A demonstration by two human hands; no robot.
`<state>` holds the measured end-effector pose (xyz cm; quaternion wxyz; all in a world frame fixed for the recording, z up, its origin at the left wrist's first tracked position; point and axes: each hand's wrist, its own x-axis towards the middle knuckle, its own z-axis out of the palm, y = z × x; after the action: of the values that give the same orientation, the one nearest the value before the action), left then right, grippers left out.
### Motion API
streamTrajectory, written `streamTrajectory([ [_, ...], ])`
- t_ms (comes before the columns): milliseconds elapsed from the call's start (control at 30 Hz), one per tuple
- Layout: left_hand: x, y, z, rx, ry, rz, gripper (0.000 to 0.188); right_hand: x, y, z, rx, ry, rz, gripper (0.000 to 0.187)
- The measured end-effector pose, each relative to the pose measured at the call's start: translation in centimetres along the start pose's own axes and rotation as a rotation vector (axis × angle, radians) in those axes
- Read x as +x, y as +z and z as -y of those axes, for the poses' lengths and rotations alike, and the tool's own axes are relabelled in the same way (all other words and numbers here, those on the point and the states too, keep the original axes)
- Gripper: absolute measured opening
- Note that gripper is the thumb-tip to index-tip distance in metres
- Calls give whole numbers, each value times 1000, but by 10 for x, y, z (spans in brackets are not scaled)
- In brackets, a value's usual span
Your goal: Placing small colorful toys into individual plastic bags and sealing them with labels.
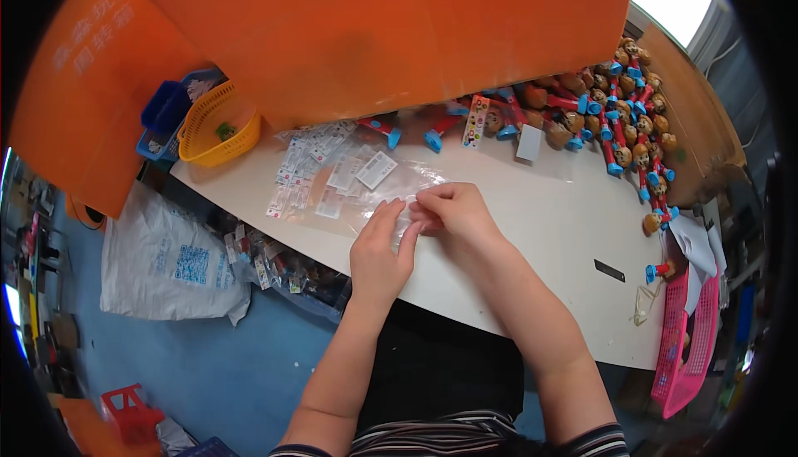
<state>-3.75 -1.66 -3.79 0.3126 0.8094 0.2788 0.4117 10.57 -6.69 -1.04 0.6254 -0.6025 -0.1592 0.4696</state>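
Two bare forearms are reaching up from the lower edge to a white bench (532, 232), where both hands are working on a clear plastic bag (391, 195) lying flat near the bench's front edge. Behind it, a large orange board (399, 33) is leaning over the far side of the bench, and a white printed sack (170, 261) is sitting on the blue floor to the left. Along the right end of the bench, a heap of red-and-blue toy dispensers with brown heads (632, 116) is spreading toward a brown cardboard box (690, 108), while a pink basket (686, 349) is hanging off the right corner. A yellow basket (218, 128) is standing at the far left corner, with small flat packets of printed slips (320, 174) lying between it and the bag. The left hand (378, 253) is pressing flat, fingers extended, on the bag's near edge. The right hand (457, 212) is curling, its fingertips pinching the bag just beside the left fingers.
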Motion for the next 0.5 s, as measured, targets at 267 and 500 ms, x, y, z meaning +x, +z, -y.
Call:
streamTrajectory([
  [267, -2, -9, -21, 12, -11, 51, 28, -43, -36, 5, -176, 26, -34, 24],
  [500, -18, 18, -34, 43, 29, 165, 32, -50, -40, 0, -17, 57, -44, 25],
])
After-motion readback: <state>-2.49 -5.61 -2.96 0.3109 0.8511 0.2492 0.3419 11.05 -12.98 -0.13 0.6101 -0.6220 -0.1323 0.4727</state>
